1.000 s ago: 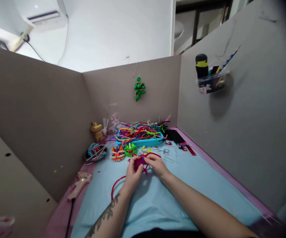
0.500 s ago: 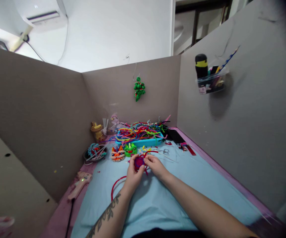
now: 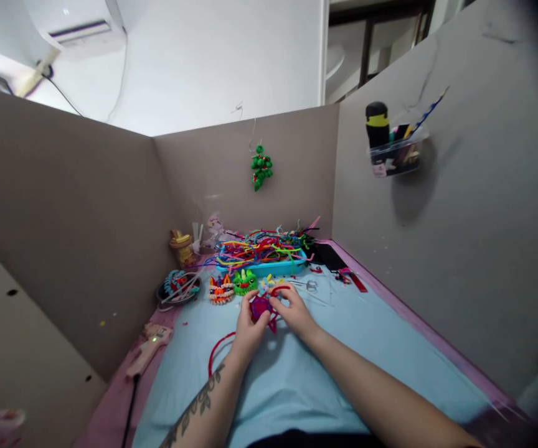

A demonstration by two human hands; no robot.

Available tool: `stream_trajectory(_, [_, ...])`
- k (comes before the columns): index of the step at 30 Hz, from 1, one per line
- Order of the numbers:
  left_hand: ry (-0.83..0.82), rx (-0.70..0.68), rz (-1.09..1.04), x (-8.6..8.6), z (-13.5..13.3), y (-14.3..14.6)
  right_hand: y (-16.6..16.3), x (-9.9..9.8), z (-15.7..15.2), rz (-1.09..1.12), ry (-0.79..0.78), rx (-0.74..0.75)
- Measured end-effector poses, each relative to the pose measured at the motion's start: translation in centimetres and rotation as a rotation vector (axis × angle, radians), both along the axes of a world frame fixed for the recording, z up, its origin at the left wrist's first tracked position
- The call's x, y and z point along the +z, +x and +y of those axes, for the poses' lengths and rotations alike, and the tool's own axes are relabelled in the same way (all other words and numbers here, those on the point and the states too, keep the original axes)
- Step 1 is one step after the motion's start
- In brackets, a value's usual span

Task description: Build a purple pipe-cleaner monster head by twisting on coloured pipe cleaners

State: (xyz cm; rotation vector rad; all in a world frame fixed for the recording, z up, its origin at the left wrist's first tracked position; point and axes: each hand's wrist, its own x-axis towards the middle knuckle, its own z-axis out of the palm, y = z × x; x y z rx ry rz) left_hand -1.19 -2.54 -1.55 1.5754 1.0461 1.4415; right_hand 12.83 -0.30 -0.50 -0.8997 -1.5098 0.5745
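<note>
Between my two hands is a small round piece of red and purple pipe cleaners (image 3: 260,307), with short red ends sticking out below it. My left hand (image 3: 249,323) grips its left side, thumb in front and fingers behind. With thumb and fingertips, my right hand (image 3: 292,309) pinches a red pipe cleaner (image 3: 282,288) at the piece's right edge; one end of it curves out above the fingers. A long red pipe cleaner (image 3: 213,354) curls down beside my left forearm. Just beyond the hands sit a green pipe-cleaner head (image 3: 245,282) and an orange-and-peach one (image 3: 221,290).
A blue tray (image 3: 273,270) heaped with coloured pipe cleaners stands at the back. Scissors (image 3: 310,285) lie right of my hands. At left are a dark bowl (image 3: 189,295) and a pink glue gun (image 3: 147,354) with a cord. Grey panels surround the table.
The piece has turned slightly in my hands, and its red ends below show more clearly. My right fingers have shifted a little and are more bent around the red pipe cleaner.
</note>
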Motion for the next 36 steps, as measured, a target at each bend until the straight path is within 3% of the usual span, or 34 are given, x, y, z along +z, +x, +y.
stream_trajectory(12, [0.047,-0.035,0.080,0.0,-0.3,0.2,0.5,0.2,0.8,-0.039,-0.112,0.218])
stream_trajectory(14, [0.092,0.034,0.100,0.0,-0.2,0.2,0.6,0.2,0.9,-0.022,-0.085,0.187])
stream_trajectory(18, [0.213,0.376,0.107,0.3,0.0,-0.3,1.1,0.2,1.2,0.042,-0.013,-0.015])
stream_trajectory(20, [0.221,0.459,0.068,0.4,0.0,-0.5,1.4,0.3,1.3,0.078,0.002,-0.115])
stream_trajectory(24, [0.124,0.198,0.044,0.4,-0.5,-0.1,1.3,0.5,0.7,0.121,0.001,-0.174])
stream_trajectory(27, [0.079,0.078,0.019,0.4,-0.8,0.7,0.4,0.6,-0.1,0.093,0.003,-0.035])
stream_trajectory(31, [0.065,0.090,-0.052,0.4,-0.6,0.8,-0.6,0.5,-0.8,0.008,-0.018,0.121])
stream_trajectory(36, [0.050,0.115,-0.018,0.5,-0.4,0.5,-0.8,-0.1,-0.4,0.013,-0.112,0.055])
